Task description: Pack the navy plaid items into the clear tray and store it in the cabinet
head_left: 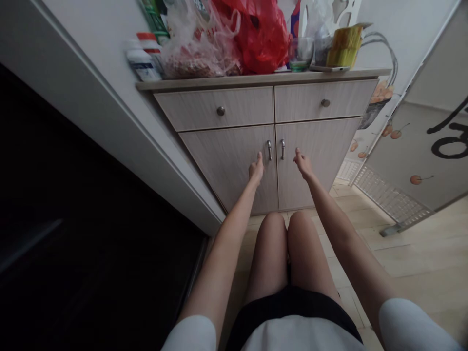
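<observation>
Both arms reach out toward a pale wood-grain cabinet. My left hand (256, 168) is in front of the left door (226, 156), its thumb up and its fingers curled in, with nothing seen in it. Just beyond it is the left door's metal handle (269, 150). Before the right door (321, 141), my right hand (302, 163) also has its thumb raised and its fingers folded, and no object shows in it. The right handle (282, 149) lies to its left, apart from the fingers. Both doors and the two drawers above are closed.
The cabinet top (256, 79) bears white bottles (143, 63), a clear bag (201, 53), a red bag (261, 39), a glass (301, 54) and a yellow container (343, 46). A dark doorway is at left. A cherry-patterned panel (417, 146) stands at right. My knees are near the doors.
</observation>
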`<action>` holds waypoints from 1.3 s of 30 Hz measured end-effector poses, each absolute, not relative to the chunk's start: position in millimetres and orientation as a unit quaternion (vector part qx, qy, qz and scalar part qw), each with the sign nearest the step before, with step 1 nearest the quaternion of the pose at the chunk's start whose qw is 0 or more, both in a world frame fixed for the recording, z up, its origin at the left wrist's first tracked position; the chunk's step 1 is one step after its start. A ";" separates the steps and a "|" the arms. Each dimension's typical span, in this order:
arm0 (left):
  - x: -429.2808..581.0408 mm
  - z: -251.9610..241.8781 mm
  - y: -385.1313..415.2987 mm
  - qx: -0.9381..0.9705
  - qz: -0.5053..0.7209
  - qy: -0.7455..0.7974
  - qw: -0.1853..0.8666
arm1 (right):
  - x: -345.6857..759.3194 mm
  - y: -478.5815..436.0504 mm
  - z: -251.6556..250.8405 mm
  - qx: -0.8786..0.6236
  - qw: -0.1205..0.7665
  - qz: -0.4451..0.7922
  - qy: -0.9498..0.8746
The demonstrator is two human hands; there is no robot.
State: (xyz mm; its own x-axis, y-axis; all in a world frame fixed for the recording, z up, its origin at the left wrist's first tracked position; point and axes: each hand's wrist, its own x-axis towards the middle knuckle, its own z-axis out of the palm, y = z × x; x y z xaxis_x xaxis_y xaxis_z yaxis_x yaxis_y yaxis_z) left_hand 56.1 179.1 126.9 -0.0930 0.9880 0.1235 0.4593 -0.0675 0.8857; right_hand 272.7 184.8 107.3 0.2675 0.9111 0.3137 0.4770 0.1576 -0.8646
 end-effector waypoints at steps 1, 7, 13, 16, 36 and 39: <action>58.4 127.1 181.2 0.595 0.438 0.618 0.270 | 270.8 188.5 107.9 -0.608 0.521 0.208 -0.561; 84.2 130.3 206.7 0.616 0.485 0.598 0.169 | 249.2 221.5 111.4 -0.589 0.538 0.148 -0.585; 101.8 130.1 229.5 0.639 0.464 0.579 0.201 | 234.6 242.1 109.2 -0.585 0.505 0.152 -0.615; 102.0 129.4 234.4 0.643 0.440 0.595 0.197 | 233.2 246.0 104.8 -0.592 0.488 0.162 -0.621; 63.8 106.2 132.7 0.668 0.485 0.546 0.142 | 260.8 144.0 91.3 -0.570 0.480 0.097 -0.660; 42.9 98.8 101.2 0.673 0.507 0.522 0.132 | 275.2 110.1 92.0 -0.581 0.467 0.061 -0.664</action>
State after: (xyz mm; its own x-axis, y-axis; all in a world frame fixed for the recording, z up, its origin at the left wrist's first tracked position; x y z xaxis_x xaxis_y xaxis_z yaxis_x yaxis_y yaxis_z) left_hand 42.9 101.2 98.8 -0.0593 0.8366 0.5447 0.5688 -0.4201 0.7071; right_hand 275.2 110.1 92.0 0.1096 0.8287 0.5489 0.7145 0.3182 -0.6231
